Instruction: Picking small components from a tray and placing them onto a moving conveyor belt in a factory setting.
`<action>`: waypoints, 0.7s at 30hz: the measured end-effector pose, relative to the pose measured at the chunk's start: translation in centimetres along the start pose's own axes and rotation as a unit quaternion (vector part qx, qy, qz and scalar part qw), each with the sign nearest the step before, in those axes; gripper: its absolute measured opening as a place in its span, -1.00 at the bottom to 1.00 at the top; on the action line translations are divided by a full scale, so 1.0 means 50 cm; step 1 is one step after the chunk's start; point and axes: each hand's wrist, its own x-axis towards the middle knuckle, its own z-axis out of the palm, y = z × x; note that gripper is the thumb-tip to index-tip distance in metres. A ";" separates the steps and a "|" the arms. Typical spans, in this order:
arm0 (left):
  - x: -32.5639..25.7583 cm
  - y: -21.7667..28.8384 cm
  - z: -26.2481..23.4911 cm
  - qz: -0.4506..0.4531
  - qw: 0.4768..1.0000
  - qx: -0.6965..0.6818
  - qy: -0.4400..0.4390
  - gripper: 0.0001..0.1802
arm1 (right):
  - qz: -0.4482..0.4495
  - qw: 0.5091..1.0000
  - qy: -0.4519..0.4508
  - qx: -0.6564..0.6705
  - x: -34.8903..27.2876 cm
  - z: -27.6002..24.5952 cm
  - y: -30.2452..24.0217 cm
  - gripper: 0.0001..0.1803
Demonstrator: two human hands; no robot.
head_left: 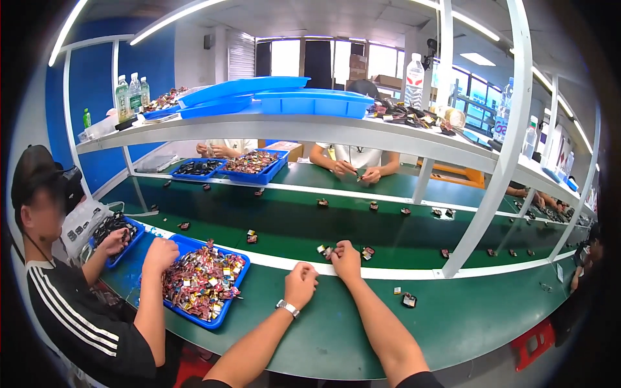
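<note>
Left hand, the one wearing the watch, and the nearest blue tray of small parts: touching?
Apart: the head view shows green tabletop between the left hand and the blue tray.

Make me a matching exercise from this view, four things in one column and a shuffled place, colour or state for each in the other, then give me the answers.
Column one
1. Wristwatch
2. Right hand
3. Tray nearest the left hand
4. Bottle with the red-and-white label

Column two
A. Standing upright on the raised shelf
B. Blue, with a heap of small pieces in it
C. Around the left wrist
D. Close to a small part near the white strip

Right pairs: 1-C, 2-D, 3-B, 4-A
</note>
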 end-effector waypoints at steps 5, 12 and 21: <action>0.031 -0.008 -0.040 -0.013 0.998 0.005 0.056 -0.86 | -0.086 0.995 -0.038 0.046 -0.057 -0.033 0.038 -0.73; 0.025 -0.026 -0.042 0.008 0.997 0.067 0.040 -0.82 | 0.050 0.986 -0.002 -0.161 -0.060 0.013 -0.076 -0.43; 0.025 -0.027 -0.046 0.011 0.998 0.047 0.042 -0.84 | 0.030 0.990 -0.053 -0.125 -0.022 0.015 -0.043 -0.46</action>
